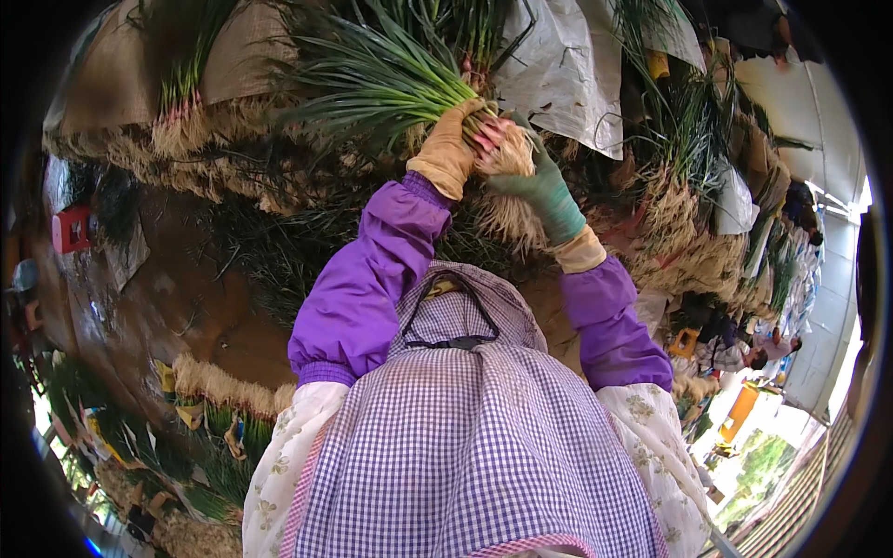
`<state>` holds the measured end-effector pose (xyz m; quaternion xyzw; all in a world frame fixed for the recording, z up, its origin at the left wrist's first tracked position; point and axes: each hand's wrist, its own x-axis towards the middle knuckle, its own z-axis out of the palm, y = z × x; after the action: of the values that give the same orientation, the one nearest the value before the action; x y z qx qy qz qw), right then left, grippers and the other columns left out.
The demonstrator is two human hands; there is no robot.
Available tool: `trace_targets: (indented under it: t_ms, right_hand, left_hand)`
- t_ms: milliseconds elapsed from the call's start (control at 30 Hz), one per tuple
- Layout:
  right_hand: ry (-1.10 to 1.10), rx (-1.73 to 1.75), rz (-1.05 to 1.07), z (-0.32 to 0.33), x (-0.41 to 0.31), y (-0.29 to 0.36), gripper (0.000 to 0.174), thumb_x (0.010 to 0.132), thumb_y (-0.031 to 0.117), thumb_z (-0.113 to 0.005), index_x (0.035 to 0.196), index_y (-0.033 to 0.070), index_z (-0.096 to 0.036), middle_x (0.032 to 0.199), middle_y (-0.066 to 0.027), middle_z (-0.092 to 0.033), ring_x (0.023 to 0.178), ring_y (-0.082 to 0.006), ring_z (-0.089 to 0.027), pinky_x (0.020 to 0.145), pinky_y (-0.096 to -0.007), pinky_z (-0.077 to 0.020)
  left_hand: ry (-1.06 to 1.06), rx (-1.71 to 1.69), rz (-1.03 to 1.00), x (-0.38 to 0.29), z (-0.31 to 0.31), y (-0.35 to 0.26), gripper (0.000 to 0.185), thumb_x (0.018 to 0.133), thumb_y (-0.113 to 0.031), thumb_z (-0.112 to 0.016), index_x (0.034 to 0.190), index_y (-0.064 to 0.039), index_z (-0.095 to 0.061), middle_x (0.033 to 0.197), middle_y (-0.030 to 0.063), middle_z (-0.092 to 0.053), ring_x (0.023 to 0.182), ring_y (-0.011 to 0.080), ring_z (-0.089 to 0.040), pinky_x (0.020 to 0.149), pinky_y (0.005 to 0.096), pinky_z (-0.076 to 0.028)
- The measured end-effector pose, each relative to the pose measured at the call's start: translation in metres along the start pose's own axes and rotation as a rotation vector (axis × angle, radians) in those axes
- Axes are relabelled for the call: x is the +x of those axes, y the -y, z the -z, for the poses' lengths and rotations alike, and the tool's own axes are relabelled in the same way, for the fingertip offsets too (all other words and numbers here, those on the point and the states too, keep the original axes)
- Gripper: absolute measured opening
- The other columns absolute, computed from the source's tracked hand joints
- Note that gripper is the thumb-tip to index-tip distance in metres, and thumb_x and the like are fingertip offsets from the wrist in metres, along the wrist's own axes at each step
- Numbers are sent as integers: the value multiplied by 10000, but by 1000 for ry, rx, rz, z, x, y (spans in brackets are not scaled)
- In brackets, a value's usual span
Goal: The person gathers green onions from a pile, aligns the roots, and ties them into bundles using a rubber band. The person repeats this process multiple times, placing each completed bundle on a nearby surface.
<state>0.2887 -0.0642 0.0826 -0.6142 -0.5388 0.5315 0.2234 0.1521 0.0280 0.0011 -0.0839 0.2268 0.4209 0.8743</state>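
Observation:
A bunch of green onions [411,91] with long green leaves, pink lower stems and pale, stringy roots is held out in front of me. My left hand [446,150], in a tan glove, grips it around the stems just above the pink part. Cupped around the root end is my right hand [544,192], in a green glove with a tan cuff; its fingertips are partly hidden behind the roots. More pale roots [513,216] hang below the bunch, close to my right thumb. The leaves point away to the upper left.
Rows of bundled onions [178,118] lie ahead, partly under brown sheeting [244,49] and white plastic sheeting [558,77]. Loose leaves [279,244] cover the wet brown floor [202,279]. A red plastic stool [71,229] stands left; people [757,352] are far right.

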Motion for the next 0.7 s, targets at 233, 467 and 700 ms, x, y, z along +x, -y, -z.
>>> trace_targets:
  t_ms: [233,467,700]
  right_hand:
    - [-183,702,-236,-6,-51,-1,213,925,234,-599,944,26,-640,698,12,-588,546,-76,-503,492,-213,-389]
    - [-310,434,14,23,-154,59,160,947,119,-533,936,-8,-631,552,34,-474,385,-27,-331,348,-202,-222]
    - [-64,-301,260,34,-124,-96,338,894,248,-626,1160,49,-566,1060,-99,-625,960,-217,-612,834,-328,-487]
  left_hand:
    - [6,160,-102,23,10,16,177,846,-87,-647,953,53,-629,887,157,-683,780,274,-670,695,357,-578]
    - [-170,318,-77,7,12,-1,255,923,-245,-536,849,-19,-629,760,115,-671,503,181,-559,407,313,-441]
    - [13,357,-34,-65,-21,-7,178,902,-167,-549,893,-18,-646,796,103,-679,712,191,-662,628,322,-564]
